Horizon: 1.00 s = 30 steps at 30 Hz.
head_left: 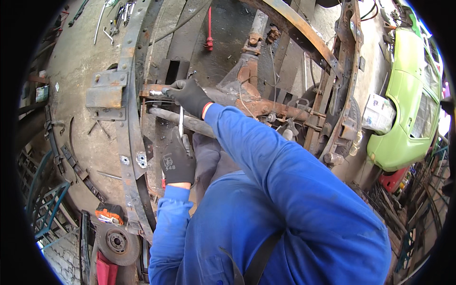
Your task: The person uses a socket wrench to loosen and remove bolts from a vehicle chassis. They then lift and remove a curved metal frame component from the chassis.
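Observation:
My left hand [177, 164], in a dark glove, is wrapped round the lower end of a silver wrench [181, 122]. The tool's upper end runs up beneath my right hand [190, 96], also gloved. Its fingers are closed and point left at the end of a rusty axle [282, 110], close to the left frame rail [127, 71]. A small shiny piece shows beside the fingertips; what they grip is mostly hidden. Just below lies a grey tube [183, 122], passing behind the wrench.
A rusty crossmember [299, 31] arches overhead to the right rail [346, 57]. Several hand tools [121, 16] lie on the floor at top left. A wheel [117, 243] and an orange-black box [109, 213] sit lower left. A green car body [403, 95] stands at right.

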### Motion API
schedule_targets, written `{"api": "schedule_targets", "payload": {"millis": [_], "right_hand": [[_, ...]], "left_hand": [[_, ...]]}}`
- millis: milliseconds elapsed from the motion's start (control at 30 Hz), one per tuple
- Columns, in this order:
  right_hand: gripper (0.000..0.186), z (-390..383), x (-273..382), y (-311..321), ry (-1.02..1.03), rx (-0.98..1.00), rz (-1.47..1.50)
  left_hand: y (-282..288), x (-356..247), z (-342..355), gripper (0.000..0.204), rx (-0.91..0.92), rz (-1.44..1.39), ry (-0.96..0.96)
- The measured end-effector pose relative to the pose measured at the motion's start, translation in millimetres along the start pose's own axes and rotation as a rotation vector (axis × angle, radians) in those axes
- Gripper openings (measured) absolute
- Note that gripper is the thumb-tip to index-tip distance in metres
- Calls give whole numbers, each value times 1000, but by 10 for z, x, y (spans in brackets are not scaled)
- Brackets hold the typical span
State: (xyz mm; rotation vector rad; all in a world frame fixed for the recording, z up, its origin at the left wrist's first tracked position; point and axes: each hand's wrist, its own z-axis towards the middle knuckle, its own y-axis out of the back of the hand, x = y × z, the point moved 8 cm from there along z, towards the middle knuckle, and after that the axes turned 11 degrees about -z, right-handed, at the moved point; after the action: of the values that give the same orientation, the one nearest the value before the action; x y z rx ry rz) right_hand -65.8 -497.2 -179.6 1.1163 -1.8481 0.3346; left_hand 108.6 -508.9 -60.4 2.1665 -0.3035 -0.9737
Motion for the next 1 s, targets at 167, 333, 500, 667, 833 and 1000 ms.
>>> {"api": "schedule_targets", "payload": {"millis": [167, 333, 500, 667, 833, 1000], "right_hand": [[43, -194, 237, 39, 294, -143, -469], [52, -307, -20, 98, 101, -154, -9], [41, -369, -154, -184, -95, -3, 576], [37, -363, -208, -234, -296, 122, 592], [38, -311, -217, -62, -301, 173, 202], [47, -322, -6, 45, 82, -81, 28]], "left_hand": [[-670, 565, 353, 45, 22, 48, 9], [-779, 818, 462, 48, 205, -47, 302], [102, 37, 209, 40, 161, -193, -116], [631, -542, 298, 39, 96, -108, -156], [310, -242, 46, 29, 112, 86, 20], [-291, 353, 57, 37, 17, 129, -79]]}}
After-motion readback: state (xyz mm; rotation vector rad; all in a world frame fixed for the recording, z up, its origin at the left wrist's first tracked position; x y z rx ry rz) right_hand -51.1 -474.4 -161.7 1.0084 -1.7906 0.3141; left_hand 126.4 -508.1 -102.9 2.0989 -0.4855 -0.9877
